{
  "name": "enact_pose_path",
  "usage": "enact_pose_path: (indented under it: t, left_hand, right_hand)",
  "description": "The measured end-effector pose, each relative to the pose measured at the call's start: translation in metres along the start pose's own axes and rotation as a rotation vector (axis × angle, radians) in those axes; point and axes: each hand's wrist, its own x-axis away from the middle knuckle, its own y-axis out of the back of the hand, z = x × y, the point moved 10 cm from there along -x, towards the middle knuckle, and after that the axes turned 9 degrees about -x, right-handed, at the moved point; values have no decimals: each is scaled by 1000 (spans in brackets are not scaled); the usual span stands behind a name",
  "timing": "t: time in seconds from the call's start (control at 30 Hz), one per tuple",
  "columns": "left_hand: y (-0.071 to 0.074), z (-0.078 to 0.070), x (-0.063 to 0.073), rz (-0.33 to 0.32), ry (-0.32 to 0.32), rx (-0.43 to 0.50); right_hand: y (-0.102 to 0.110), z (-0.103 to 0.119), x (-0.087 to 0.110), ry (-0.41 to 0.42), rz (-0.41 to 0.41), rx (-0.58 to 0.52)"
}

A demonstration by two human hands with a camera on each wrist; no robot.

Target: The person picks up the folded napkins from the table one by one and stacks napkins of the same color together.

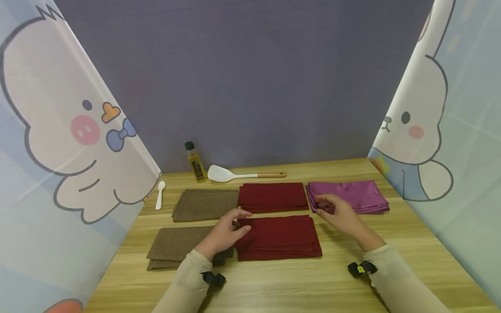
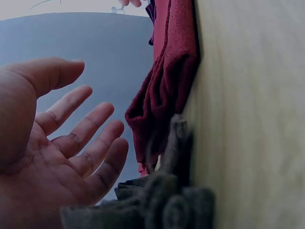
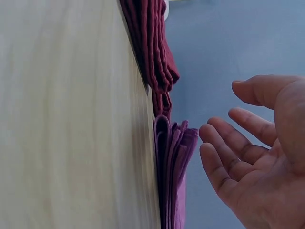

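My left hand (image 1: 225, 232) hovers with relaxed fingers between the near brown folded cloth (image 1: 176, 244) and the near dark red folded cloth (image 1: 278, 238). Its palm and parted fingers hold nothing in the left wrist view. Over the left edge of a purple folded cloth (image 1: 356, 193) is my right hand (image 1: 342, 217), its fingers loosely bent and nothing in them. The right wrist view shows that hand just off the layered edge of the purple cloth (image 3: 171, 167). Behind the near cloths lie a second brown folded cloth (image 1: 205, 204) and a second dark red one (image 1: 272, 195).
At the back stand an oil bottle (image 1: 197, 165) with a dark cap and, lying beside it, a white spatula (image 1: 223, 174) with a wooden handle end. A small white spoon (image 1: 160, 194) lies at the far left. Printed panels flank the wooden table (image 1: 282, 287); a grey wall (image 1: 250, 87) closes the back.
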Motion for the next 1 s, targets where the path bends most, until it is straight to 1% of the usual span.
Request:
enact_pose_path:
  t: [0.2, 0.4, 0.7, 1.0]
  left_hand:
    - [2, 2, 4, -19, 0, 9]
    - [2, 7, 5, -29, 14, -2]
    - [3, 7, 6, -35, 26, -11]
    - [-3, 4, 6, -14, 28, -94]
  right_hand:
    - [-14, 0, 0, 10, 48, -28]
    - [-19, 2, 1, 35, 68, -41]
    - [-24, 4, 3, 43, 101, 8]
    - [-28, 5, 6, 40, 151, 11]
